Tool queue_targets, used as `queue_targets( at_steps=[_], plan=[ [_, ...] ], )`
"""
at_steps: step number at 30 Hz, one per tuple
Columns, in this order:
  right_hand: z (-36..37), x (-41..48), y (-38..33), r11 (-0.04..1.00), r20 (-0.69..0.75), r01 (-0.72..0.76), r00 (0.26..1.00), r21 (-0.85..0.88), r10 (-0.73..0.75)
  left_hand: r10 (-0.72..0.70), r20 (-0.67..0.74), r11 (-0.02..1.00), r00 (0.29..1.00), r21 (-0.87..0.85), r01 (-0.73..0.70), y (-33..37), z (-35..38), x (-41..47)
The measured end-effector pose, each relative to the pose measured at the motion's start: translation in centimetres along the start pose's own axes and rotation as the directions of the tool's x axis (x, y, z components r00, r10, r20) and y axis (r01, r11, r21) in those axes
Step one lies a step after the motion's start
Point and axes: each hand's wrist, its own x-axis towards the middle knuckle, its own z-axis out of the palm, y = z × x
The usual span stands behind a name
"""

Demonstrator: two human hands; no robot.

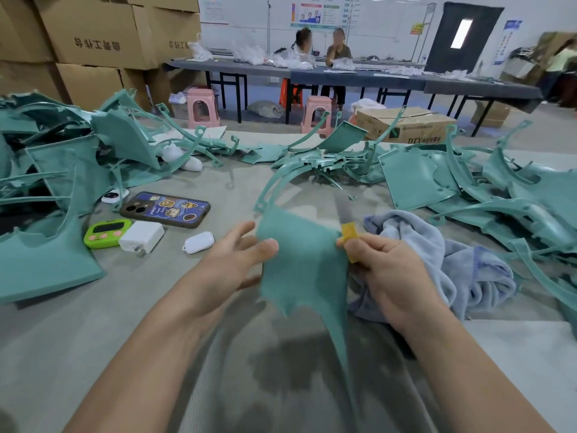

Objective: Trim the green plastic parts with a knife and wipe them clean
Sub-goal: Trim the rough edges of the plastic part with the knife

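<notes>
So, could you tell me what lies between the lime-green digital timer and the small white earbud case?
A white boxy plug-in charger lies between the lime-green digital timer and the white earbud case, close against the timer, as the head view shows.

Left of the plastic part (299,254) we hold lie the phone (165,209), timer (106,234), charger (142,236) and earbud case (198,242). Right of it sit the knife (349,235) and, beyond, the towel (437,260); behind it, more parts (315,164) lie heaped on the table (93,323).

A grey work surface (93,323) bears green plastic parts (418,179), phone (165,209), timer (106,233), charger (142,236), earbud case (198,242) and towel (462,270).
</notes>
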Motion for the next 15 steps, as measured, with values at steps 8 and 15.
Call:
queue_targets(
  at_steps=[8,15],
  plan=[
    [1.1,-0.8,0.7,0.997,0.075,-0.045,0.996,0.07,0.04,-0.199,-0.285,0.914,0.938,-0.399,0.073,-1.1,-0.3,1.8],
    [1.1,-1.5,0.5,0.894,0.04,0.36,0.931,-0.268,-0.363,-0.215,-0.212,0.877,0.953,-0.471,0.094,-1.9,-1.1,2.3]
  ],
)
